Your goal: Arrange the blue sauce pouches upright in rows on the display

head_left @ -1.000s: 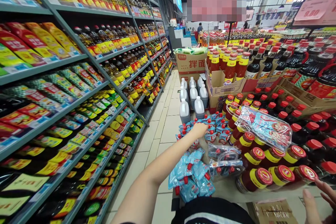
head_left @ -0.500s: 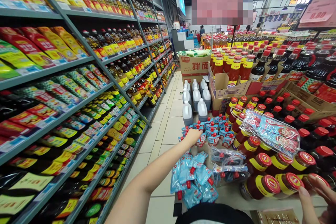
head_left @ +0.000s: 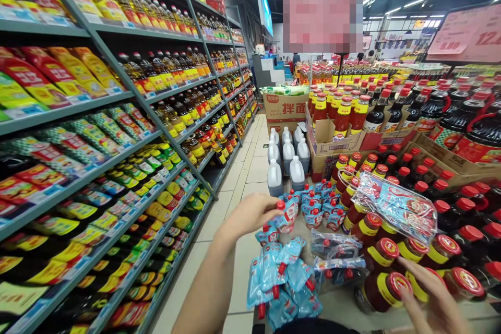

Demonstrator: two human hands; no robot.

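Note:
My left hand [head_left: 252, 213] pinches a blue spouted pouch [head_left: 288, 215] by its red cap, lifted above a group of standing pouches [head_left: 316, 204]. Nearer to me, several like it lie in a loose pile [head_left: 277, 276], their red caps pointing various ways. My right hand [head_left: 432, 295] has its fingers apart and holds nothing; it hovers at a red-lidded sauce jar [head_left: 385, 292], and whether it touches the jar is unclear. Between the hands lie clear plastic packs [head_left: 336, 255] with blue labels. Another clear handled pack [head_left: 395, 203] rests on top of the jars.
Tall grey shelves [head_left: 144, 95] of bottles and bags line the left side, along a tiled aisle [head_left: 235, 177]. White jugs [head_left: 297, 172] stand behind the pouches, with a cardboard box [head_left: 285, 107] farther back. Dark bottles with red caps [head_left: 442, 206] fill the right.
My left hand has drawn back toward me and left, bringing one pouch up out of the standing group. My right hand has moved left over the jars. The view has shifted slightly.

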